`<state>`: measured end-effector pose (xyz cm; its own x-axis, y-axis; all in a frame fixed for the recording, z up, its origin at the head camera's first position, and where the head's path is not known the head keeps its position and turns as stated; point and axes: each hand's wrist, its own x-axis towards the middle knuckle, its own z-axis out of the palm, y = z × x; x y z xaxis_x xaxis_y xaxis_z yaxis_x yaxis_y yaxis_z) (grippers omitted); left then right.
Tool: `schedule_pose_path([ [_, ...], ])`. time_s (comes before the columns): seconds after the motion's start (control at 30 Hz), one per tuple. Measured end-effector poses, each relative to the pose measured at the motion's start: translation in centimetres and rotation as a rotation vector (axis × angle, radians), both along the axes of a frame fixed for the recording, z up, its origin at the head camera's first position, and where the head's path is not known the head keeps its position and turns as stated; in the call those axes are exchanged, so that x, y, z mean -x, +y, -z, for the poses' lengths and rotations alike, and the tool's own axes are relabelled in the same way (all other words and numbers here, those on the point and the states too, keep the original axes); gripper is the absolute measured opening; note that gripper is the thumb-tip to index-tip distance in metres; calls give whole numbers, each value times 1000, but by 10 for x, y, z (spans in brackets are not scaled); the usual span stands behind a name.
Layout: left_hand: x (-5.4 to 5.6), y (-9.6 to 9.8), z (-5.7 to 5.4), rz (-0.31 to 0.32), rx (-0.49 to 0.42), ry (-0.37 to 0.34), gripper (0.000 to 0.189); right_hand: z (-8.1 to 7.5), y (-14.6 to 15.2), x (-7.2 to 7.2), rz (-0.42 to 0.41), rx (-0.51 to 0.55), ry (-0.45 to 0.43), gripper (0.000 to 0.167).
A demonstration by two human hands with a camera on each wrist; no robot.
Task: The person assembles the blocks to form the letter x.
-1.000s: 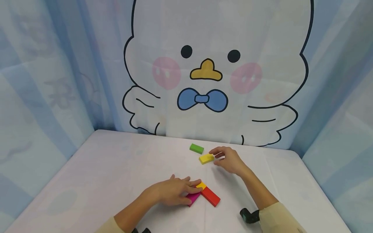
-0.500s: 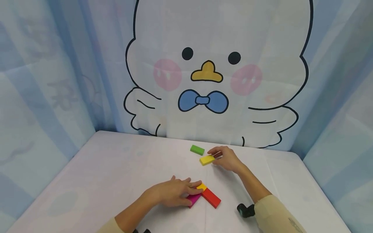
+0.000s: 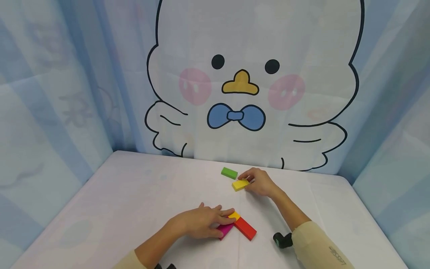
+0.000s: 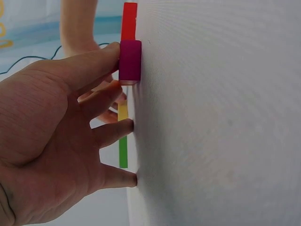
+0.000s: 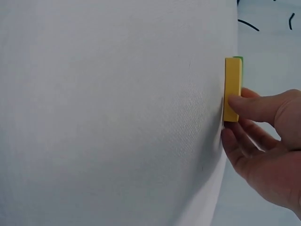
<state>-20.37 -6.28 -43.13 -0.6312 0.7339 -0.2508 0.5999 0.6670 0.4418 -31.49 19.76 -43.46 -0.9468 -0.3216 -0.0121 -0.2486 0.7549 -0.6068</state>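
Observation:
My left hand [image 3: 201,222] spreads its fingers over the magenta block [image 3: 225,230] and the orange block [image 3: 234,215]. In the left wrist view its thumb [image 4: 101,59] touches the magenta block, and outer fingertips rest on the tabletop. A red block [image 3: 245,228] meets the orange one at an angle. Farther back, my right hand [image 3: 262,183] pinches one end of a yellow block [image 3: 240,185] lying on the table. The right wrist view has the thumb [image 5: 254,107] on the yellow block's near face, with fingers behind it partly hidden.
Just behind the yellow block lies a green block [image 3: 229,173], near the table's back edge. A white cloth covers the table [image 3: 151,186]. Printed curtains [image 3: 67,112] enclose its back and both sides.
My right thumb and fingers have come in around the right end of the yellow block, which stays about where it was. The left hand keeps its place on the magenta and orange blocks.

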Motion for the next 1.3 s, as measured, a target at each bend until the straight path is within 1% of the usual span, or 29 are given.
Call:
schedule_pose_path([
  [0.17, 0, 1, 1, -8, 2, -8, 58, 0, -2, -1, 5, -16, 9, 33],
  [0.57, 1, 3, 2, -3, 6, -26, 58, -1, -4, -5, 16, -66, 25, 30],
  [0.87, 1, 3, 1, -5, 12, -9, 58, -7, -3, -7, 20, -92, 27, 31],
  [1.1, 1, 4, 0, -31, 25, -35, 58, -11, -3, -9, 18, -106, 26, 30],
  [1.3, 2, 3, 0, -32, 23, -35, 58, -14, 0, -11, -8, -97, 40, 31],
])
